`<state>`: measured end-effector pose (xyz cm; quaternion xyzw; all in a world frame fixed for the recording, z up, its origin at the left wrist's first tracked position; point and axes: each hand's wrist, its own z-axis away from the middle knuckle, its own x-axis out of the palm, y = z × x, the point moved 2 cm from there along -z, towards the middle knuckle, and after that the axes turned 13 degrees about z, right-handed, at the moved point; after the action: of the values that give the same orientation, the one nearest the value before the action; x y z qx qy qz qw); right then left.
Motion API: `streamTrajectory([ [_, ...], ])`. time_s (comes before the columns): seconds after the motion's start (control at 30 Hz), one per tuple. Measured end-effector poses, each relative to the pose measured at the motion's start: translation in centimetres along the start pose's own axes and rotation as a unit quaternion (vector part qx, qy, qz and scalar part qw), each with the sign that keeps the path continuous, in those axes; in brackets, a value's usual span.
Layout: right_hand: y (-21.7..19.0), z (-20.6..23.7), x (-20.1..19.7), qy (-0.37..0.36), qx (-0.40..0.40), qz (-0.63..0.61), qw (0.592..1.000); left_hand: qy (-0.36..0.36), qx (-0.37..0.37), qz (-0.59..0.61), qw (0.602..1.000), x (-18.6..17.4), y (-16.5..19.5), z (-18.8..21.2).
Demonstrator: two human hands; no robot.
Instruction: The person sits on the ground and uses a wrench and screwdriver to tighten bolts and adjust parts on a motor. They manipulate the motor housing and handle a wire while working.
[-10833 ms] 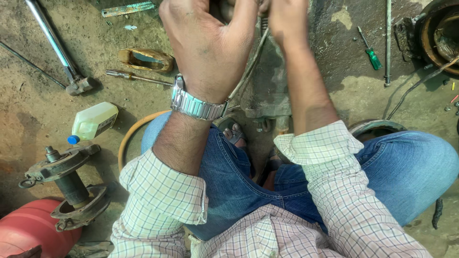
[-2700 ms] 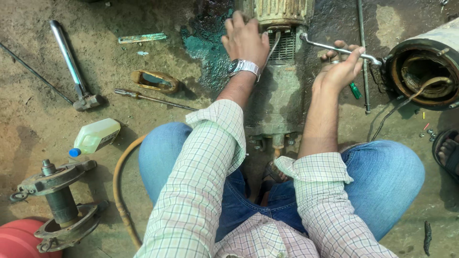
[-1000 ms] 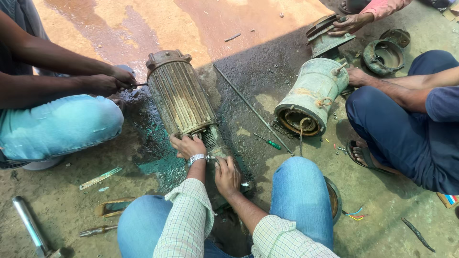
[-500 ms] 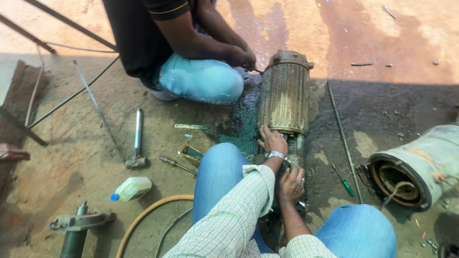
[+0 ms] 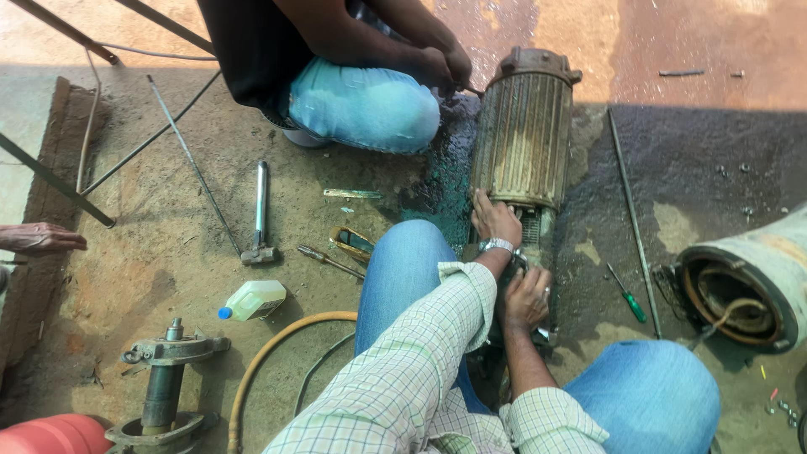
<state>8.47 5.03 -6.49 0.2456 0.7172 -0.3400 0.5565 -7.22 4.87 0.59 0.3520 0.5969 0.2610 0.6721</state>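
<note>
— What's the big thing in the middle?

— A ribbed motor housing (image 5: 523, 134), cylindrical, rusty and grimy, lying on the rough concrete floor (image 5: 168, 277) at about twelve o'clock from the person's knees. A dark green wet patch (image 5: 441, 181) spreads at its nine o'clock.

— And at three o'clock?

— Another round casing (image 5: 748, 282), pale and chipped, open end showing coiled windings.

— The hands?

— The left hand (image 5: 494, 220) lies flat, fingers spread, on the housing's near end; a metal watch (image 5: 496, 245) on the wrist. The right hand (image 5: 528, 296) is curled over the dark shaft part below; whether it grips anything I cannot tell.

— Smaller bits?

— A steel hammer (image 5: 259, 219), a white plastic bottle (image 5: 252, 300), and a green-handled screwdriver (image 5: 627, 294).
</note>
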Motion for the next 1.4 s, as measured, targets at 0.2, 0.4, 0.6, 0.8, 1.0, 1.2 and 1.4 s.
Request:
streamTrajectory([
  [0.2,0.4,0.0,0.3,-0.018,0.017,-0.007,1.0,-0.011,-0.055,0.046,0.997,1.1,0.0,-0.1],
  [0.4,0.3,-0.2,-0.1,-0.041,0.029,-0.027,0.998,0.031,0.022,0.009,0.999,1.3,0.0,-0.2],
  [0.6,0.3,-0.2,-0.1,-0.047,0.032,-0.024,0.998,-0.007,-0.039,0.002,0.999,1.3,-0.1,0.0],
  [0.8,0.4,-0.1,0.4,-0.062,0.034,-0.024,0.997,-0.002,-0.056,-0.003,0.998,1.6,-0.5,-0.1],
  [1.0,0.3,0.0,0.2,-0.042,0.018,-0.019,0.999,-0.025,-0.042,-0.042,0.998,2.3,-0.9,-0.5],
  [1.2,0.2,-0.1,0.2,-0.057,0.013,-0.02,0.998,-0.054,-0.055,-0.073,0.994,2.3,-0.6,-0.3],
  [1.4,0.2,0.0,0.0,-0.06,0.019,-0.03,0.998,0.003,-0.033,-0.031,0.999,2.4,-0.8,-0.3],
])
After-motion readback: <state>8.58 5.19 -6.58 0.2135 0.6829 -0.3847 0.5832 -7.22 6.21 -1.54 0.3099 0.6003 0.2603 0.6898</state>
